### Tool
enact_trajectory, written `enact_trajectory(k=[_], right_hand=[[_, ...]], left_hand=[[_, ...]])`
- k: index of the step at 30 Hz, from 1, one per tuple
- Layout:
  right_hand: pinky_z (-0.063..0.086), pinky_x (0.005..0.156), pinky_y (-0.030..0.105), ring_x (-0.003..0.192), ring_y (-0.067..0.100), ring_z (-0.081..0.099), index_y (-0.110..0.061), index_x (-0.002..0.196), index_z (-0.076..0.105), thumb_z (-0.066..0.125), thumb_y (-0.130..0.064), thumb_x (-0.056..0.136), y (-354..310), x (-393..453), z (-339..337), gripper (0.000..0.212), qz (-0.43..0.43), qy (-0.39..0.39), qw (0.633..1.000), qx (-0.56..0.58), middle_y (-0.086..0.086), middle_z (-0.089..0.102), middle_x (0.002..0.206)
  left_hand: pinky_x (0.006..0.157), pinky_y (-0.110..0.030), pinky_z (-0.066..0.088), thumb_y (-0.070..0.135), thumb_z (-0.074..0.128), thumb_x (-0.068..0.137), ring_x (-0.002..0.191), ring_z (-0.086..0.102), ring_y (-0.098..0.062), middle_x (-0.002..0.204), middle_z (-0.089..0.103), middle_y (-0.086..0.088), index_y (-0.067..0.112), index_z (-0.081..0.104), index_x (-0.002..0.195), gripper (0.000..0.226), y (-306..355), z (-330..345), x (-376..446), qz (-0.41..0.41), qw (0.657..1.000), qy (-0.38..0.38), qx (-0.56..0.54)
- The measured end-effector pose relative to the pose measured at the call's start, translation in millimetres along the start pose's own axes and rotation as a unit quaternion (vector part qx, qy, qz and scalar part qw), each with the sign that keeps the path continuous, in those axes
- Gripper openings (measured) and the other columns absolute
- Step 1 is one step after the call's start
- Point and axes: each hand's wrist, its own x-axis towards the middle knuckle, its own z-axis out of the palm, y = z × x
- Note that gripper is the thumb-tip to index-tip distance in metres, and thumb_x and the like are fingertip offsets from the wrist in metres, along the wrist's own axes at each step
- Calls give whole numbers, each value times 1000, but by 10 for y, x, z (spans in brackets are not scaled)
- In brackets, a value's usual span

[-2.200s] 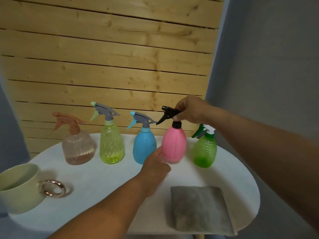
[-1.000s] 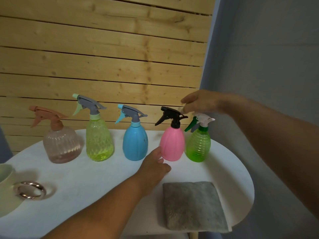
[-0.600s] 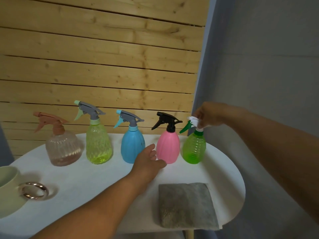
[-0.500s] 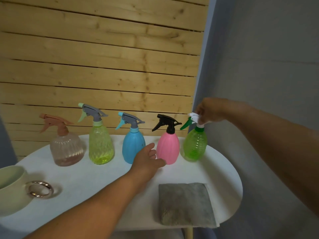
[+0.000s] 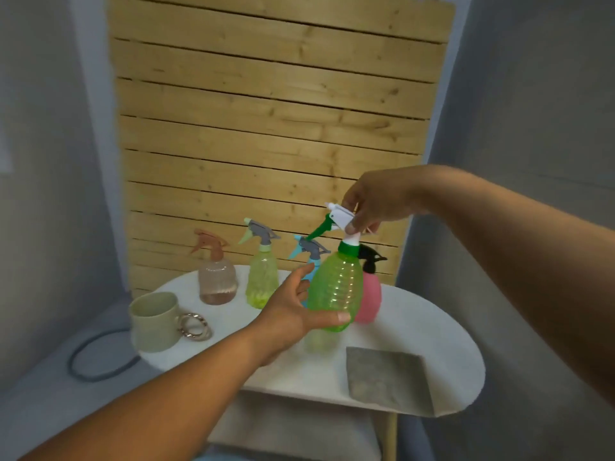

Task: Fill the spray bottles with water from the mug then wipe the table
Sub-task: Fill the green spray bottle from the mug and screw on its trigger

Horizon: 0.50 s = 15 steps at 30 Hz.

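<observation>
Right hand (image 5: 374, 202) pinches the translucent green ribbed plastic spray bottle's (image 5: 336, 291) white trigger head (image 5: 341, 215) at frame centre. Left hand (image 5: 293, 311) cups its base above the white round counter (image 5: 432, 331)

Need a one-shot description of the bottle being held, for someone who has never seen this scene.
Start at the white oval table in front of the wooden slat wall. Above its middle, the translucent green ribbed spray bottle is lifted off the surface, the left hand gripping its base and the right hand its sprayer. It alone has a white head with a green trigger.
</observation>
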Motion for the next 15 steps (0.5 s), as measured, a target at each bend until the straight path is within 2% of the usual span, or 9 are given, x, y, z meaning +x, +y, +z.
enact_trajectory(k=[1, 3, 5, 8, 10, 12, 15], right_hand=[[49, 82, 32, 87, 9, 72, -32, 108, 70, 73, -36, 91, -125, -9, 53, 17, -12, -5, 1000, 14, -9, 76, 90], [49, 79, 33, 87, 11, 71, -33, 104, 71, 73, -40, 90, -371, -34, 182, 16, -39, -8, 999, 29, -8, 76, 88], [49, 76, 33, 86, 14, 70, -31, 101, 71, 73, -42, 90, -627, -71, 351, 15, -70, -7, 997, 39, -7, 76, 84], [51, 75, 31, 88, 15, 72, -26, 102, 71, 71, -37, 93, -959, -137, 685, 15, -101, -19, 990, 98, -4, 77, 88], [56, 81, 34, 88, 17, 73, -22, 101, 72, 71, -35, 94, -1098, -161, 947, 15, -106, -32, 982, 155, -2, 78, 88], [57, 86, 38, 84, 17, 73, -22, 91, 72, 74, -42, 90, -1213, -202, 1218, 20, -106, -47, 971, 208, 0, 78, 84], [49, 68, 28, 67, 11, 65, -20, 79, 72, 84, -42, 80, -1351, -292, 1631, 25, -98, -65, 951, 285, 8, 77, 83]], left_hand=[[95, -17, 50, 28, 101, 63, 127, 55, 3, 144, 56, 10, 39, 37, 152, 111, -16, -97, -131, 3, 1000, 4, 6], [97, -20, 53, 29, 103, 57, 120, 59, 5, 138, 60, 13, 40, 39, 151, 114, -65, -291, -394, 9, 999, 26, 21], [98, -26, 56, 30, 104, 52, 116, 64, 1, 136, 62, 11, 38, 41, 150, 117, -155, -492, -675, 5, 998, 51, 36], [95, -35, 60, 21, 104, 52, 111, 70, -8, 131, 66, 4, 40, 51, 139, 103, -323, -749, -1096, -11, 995, 85, 43], [93, -37, 61, 21, 103, 51, 110, 70, -12, 130, 64, 0, 41, 51, 136, 101, -448, -885, -1334, -28, 994, 95, 52], [91, -33, 61, 15, 102, 58, 109, 69, -8, 130, 62, -1, 38, 49, 136, 97, -568, -1010, -1579, -49, 993, 89, 56], [93, -31, 59, 13, 96, 67, 110, 67, -4, 129, 63, 3, 35, 49, 133, 84, -694, -1163, -1931, -89, 992, 64, 66]])
